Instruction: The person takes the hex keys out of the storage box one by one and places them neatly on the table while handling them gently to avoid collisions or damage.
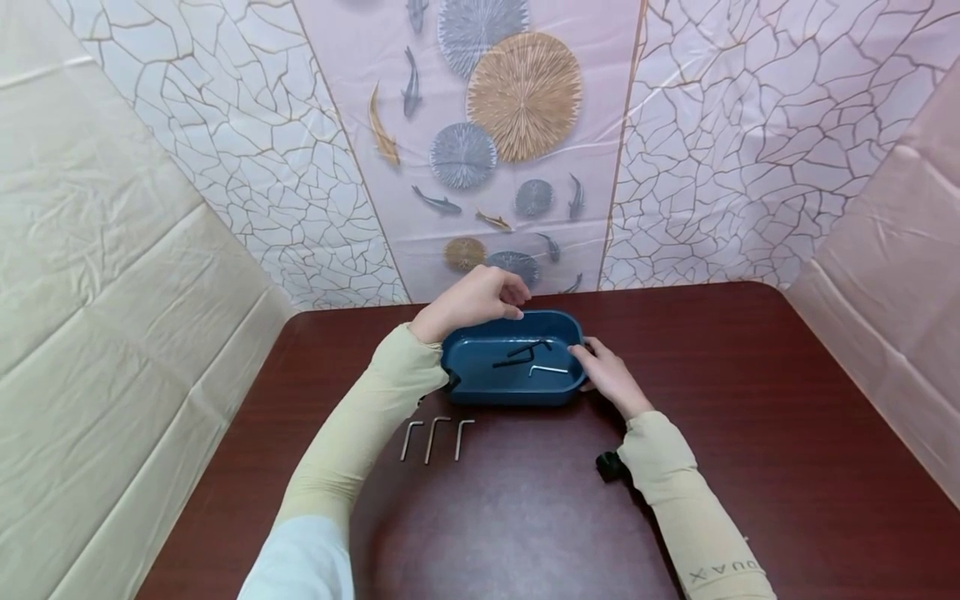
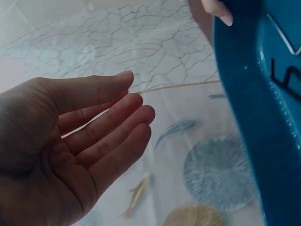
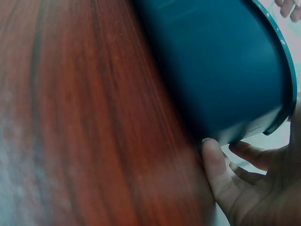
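A blue tray [image 1: 510, 398] stands on the dark red table; two black hex keys [image 1: 513, 362] and one silver hex key [image 1: 550, 370] lie inside it. My left hand [image 1: 480, 297] hovers over the tray's back left rim, fingers loosely bent. In the left wrist view nothing lies between that hand's thumb and fingers [image 2: 113, 122]. At the tray's right end, my right hand [image 1: 611, 377] grips the wall, one digit over the rim. The right wrist view shows its fingertips [image 3: 214, 155] against the lower part of the tray's end.
Three silver hex keys [image 1: 431, 440] lie side by side on the table [image 1: 495, 517], in front of the tray's left end. Patterned cloth [image 1: 690, 167] hangs behind the table, and plain pale cloth [image 1: 135, 292] lines the sides.
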Available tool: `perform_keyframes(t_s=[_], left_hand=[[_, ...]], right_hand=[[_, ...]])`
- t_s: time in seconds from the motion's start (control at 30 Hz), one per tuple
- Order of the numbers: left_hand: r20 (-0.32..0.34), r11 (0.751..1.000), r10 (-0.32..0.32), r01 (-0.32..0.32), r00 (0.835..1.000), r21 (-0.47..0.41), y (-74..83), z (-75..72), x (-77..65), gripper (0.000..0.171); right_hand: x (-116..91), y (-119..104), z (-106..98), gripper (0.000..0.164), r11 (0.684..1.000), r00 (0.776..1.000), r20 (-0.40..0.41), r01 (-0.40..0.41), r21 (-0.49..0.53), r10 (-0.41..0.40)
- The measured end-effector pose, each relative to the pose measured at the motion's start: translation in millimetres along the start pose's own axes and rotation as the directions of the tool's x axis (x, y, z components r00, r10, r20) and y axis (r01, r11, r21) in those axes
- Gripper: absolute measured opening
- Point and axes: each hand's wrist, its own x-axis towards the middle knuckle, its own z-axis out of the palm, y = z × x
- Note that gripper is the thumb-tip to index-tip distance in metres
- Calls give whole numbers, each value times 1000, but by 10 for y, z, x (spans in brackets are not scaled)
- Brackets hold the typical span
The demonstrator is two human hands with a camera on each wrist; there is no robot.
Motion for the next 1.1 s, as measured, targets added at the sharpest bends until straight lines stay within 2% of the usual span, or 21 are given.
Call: perform_keyframes(t_s=[0.17, 0.3, 0.4, 0.5, 0.7, 0.87, 1.0, 1.1], left_hand=[[94, 1000, 0, -1, 996, 8, -2, 157, 174, 24], [200, 1000, -17, 17, 980, 1, -38, 288, 273, 25], [263, 999, -11, 22, 965, -40, -104, 354, 337, 29], [309, 993, 22, 16, 951, -121, -205, 406, 395, 33], [411, 967, 80, 30, 908, -254, -417, 587, 494, 35], [473, 965, 100, 29, 875, -259, -476, 708, 556, 33], [513, 970, 80, 51, 855, -236, -488, 749, 615, 32], [549, 975, 63, 65, 833, -211, -479, 760, 658, 32]], right_hand=[[-2, -10, -15, 67, 1000, 1000, -9, -10, -10, 9], [5, -10, -15, 67, 1000, 1000, -6, -11, -17, 11], [6, -11, -18, 67, 1000, 1000, -10, -15, -23, 15], [1, -16, -25, 67, 999, 1000, -18, -18, -34, 18], [-4, -14, -12, 67, 999, 1000, -16, -19, -38, 19], [-24, -16, 6, 66, 999, 1000, -13, -22, -31, 22], [-30, -15, 11, 66, 1000, 1000, -15, -18, -23, 17], [-18, -9, 12, 67, 1000, 1000, -13, -11, -18, 11]])
